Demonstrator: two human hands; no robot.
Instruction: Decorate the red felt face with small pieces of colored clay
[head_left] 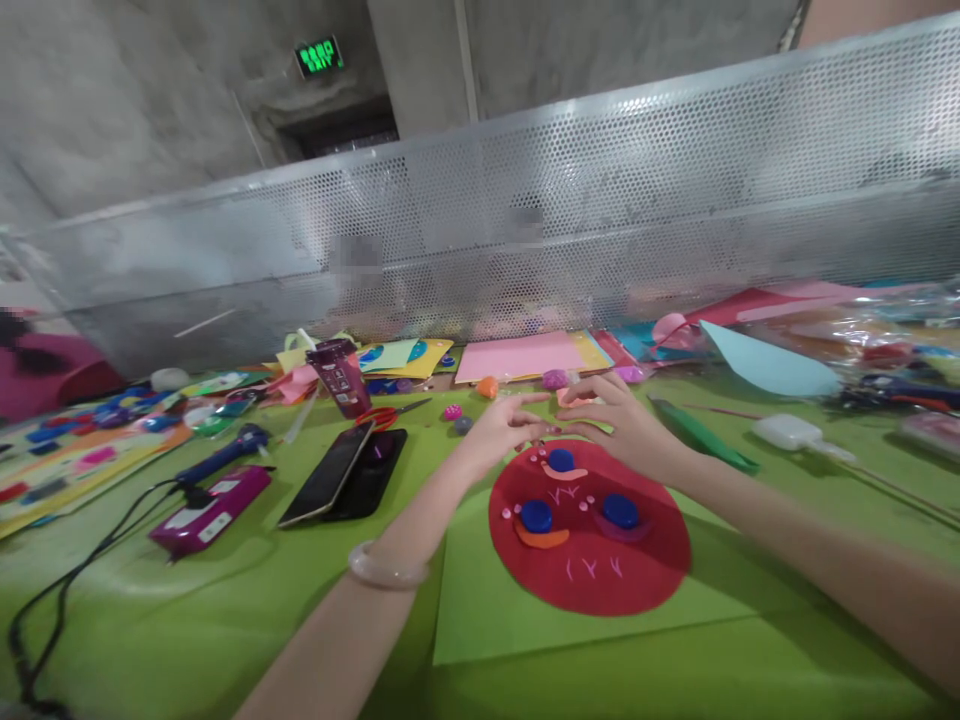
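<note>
My left hand [504, 428] hovers over the upper left edge of a red paper circle [577, 588], its fingers spread. Opposite it, my right hand [619, 420] has its fingers apart and slightly bent above the circle's top edge. The fingertips of both hands come close together; I make out nothing held in them. On the circle lie blue discs [536, 516], an orange crescent [543, 539], a purple crescent [624, 530], a peach crescent [566, 474], tiny pink balls and thin pink strips, all clay-like. Green paper [480, 625] lies under the circle.
At left are a phone [328, 474], a black case, a purple power strip [212, 510] and a blue glue gun [225, 450]. Behind stand a dark cup [341, 378] and red scissors [377, 416]. Coloured papers [517, 358] line the metal barrier; a white stick-like tool [787, 432] lies right.
</note>
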